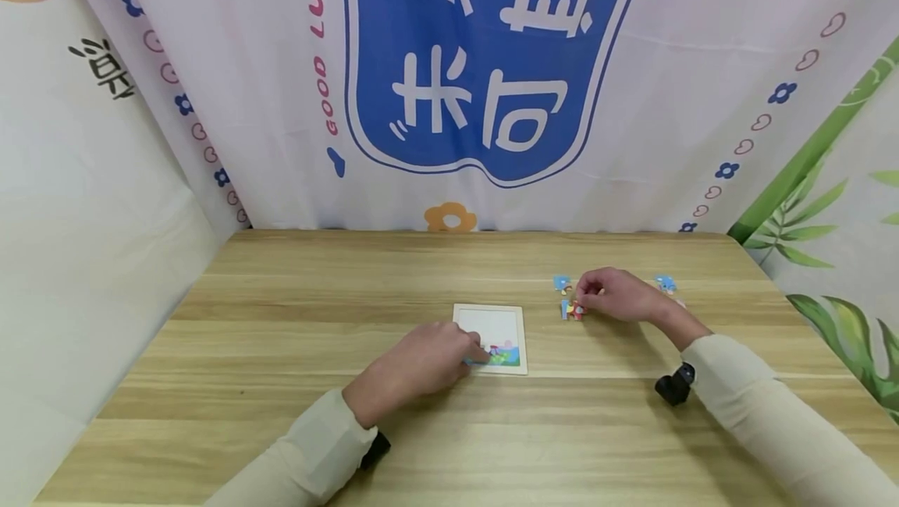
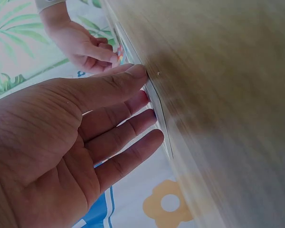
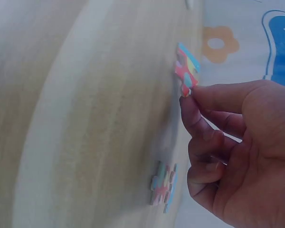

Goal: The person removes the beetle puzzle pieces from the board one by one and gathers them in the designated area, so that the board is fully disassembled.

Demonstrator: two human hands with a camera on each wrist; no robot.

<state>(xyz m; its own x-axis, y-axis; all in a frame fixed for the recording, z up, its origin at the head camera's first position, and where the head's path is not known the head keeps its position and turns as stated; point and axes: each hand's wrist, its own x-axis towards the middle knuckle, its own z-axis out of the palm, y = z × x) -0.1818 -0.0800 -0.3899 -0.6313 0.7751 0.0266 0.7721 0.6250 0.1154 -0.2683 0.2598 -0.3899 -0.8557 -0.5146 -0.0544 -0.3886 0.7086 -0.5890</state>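
My right hand (image 1: 618,294) pinches a jigsaw puzzle piece (image 3: 186,71) by one end between thumb and index finger. The piece is red, yellow and blue, tilted up from the table in the right wrist view. My left hand (image 1: 428,355) lies at the left side of a small square puzzle tray (image 1: 522,327), its index finger over the bottom row. Green, blue and pink pieces (image 1: 507,356) fill that lower strip; the upper part shows bare white. In the left wrist view, the left fingers (image 2: 128,152) are fairly straight, tips at the tray's edge.
A blue loose piece (image 1: 562,283) lies just beyond the right fingertips. More loose pieces (image 1: 665,282) are partly hidden behind the right hand and wrist. The wooden table (image 1: 295,320) ends at a printed curtain (image 1: 281,140) at the back.
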